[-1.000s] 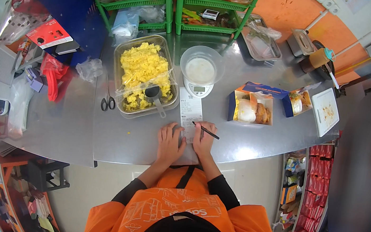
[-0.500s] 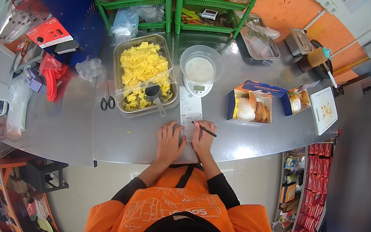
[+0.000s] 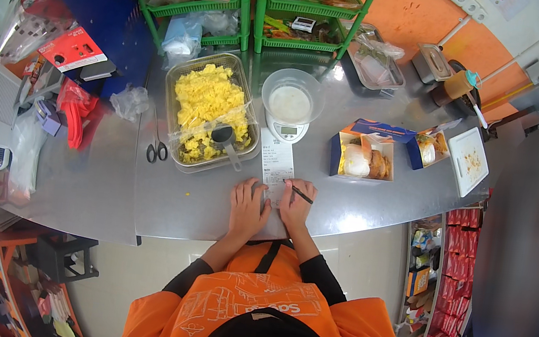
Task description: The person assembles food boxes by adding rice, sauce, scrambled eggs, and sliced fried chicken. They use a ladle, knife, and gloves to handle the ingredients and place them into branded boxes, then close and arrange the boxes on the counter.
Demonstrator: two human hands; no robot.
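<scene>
A long white paper receipt (image 3: 277, 158) lies on the steel table in front of me, its far end against the kitchen scale. My right hand (image 3: 295, 204) is closed round a dark pen (image 3: 302, 194), whose tip is at the right edge of the print. On the left side of the paper rests my left hand (image 3: 249, 206), palm down with fingers stretched, pinning the lower part. The white kitchen scale (image 3: 287, 129) carries a clear bowl (image 3: 292, 102) with something whitish in it. Left of it, a clear tray (image 3: 172, 119) holds yellow scrambled egg (image 3: 210, 97) and a black scoop (image 3: 222, 135).
Right of the paper stand an open food box (image 3: 365, 158), a smaller one (image 3: 429, 149) and a white board (image 3: 468, 160) with crumbs. Black scissors (image 3: 156, 149) lie left of the tray. Green shelf racks (image 3: 307, 7) line the back, near a metal tray (image 3: 375, 66) and a sauce bottle (image 3: 454, 87).
The pen in my right hand has shifted slightly down and right over the receipt. My left hand stays in place on the paper.
</scene>
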